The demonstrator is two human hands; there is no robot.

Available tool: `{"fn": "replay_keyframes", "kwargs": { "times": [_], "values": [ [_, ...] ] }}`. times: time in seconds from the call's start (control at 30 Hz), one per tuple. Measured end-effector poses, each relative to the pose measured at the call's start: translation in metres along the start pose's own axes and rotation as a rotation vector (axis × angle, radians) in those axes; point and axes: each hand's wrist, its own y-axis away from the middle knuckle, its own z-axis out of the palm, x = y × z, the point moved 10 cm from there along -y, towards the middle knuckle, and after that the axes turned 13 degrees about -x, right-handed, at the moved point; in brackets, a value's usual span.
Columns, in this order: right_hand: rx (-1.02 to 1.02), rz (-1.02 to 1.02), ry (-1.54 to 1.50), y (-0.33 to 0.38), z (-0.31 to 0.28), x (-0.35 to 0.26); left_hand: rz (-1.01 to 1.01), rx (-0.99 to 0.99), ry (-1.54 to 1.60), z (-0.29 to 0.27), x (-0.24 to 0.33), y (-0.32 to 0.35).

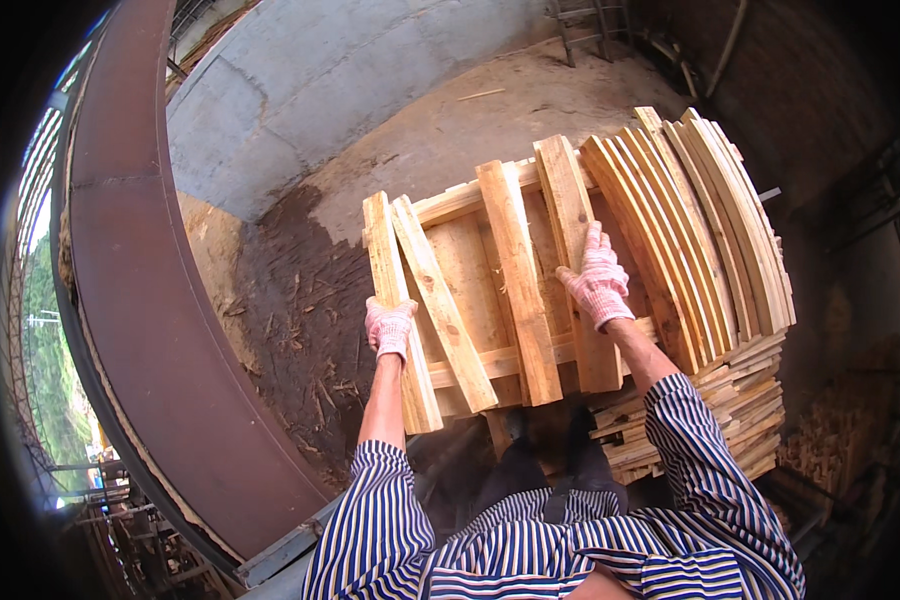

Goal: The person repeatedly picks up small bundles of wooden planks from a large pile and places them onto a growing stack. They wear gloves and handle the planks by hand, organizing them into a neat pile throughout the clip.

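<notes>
My left hand, in a pinkish-white knit glove (pixel 390 326), is closed around the leftmost wooden board (pixel 384 250), its fingers partly hidden. A second board (pixel 445 305) lies slanted right beside it. In the middle, another board (pixel 520 285) rests across two wooden cross-pieces (pixel 455 203). My right hand (pixel 599 278), gloved alike, spans a wide board (pixel 564 190), with the thumb at its left edge and the fingers along its right edge. To the right of that hand, several boards (pixel 660 245) stand packed close together in a row.
Stacked planks (pixel 705 420) sit below the row at the right. A broad brown metal beam (pixel 135 230) curves down the left side. Behind are a grey concrete wall (pixel 300 100) and a dirt floor (pixel 410 125) with scattered wood scraps (pixel 315 370).
</notes>
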Motion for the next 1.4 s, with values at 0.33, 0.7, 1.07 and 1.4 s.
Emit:
{"fn": "replay_keyframes", "kwargs": {
  "times": [0.33,0.7,1.07,1.4],
  "values": [
    [0.194,-0.091,-0.036,0.024,-0.027,-0.042,-0.118,-0.040,-0.035,0.001,-0.047,-0.040],
    [-0.161,-0.434,-0.211,0.029,0.171,-0.235,0.220,-0.212,0.449,0.031,-0.072,-0.080],
    [0.263,-0.371,0.192,0.050,0.097,-0.227,0.142,-0.258,0.526,0.014,-0.098,-0.110],
    [0.134,0.026,0.092,0.010,0.076,-0.127,0.165,-0.270,0.432,0.026,-0.077,-0.116]
  ]
}}
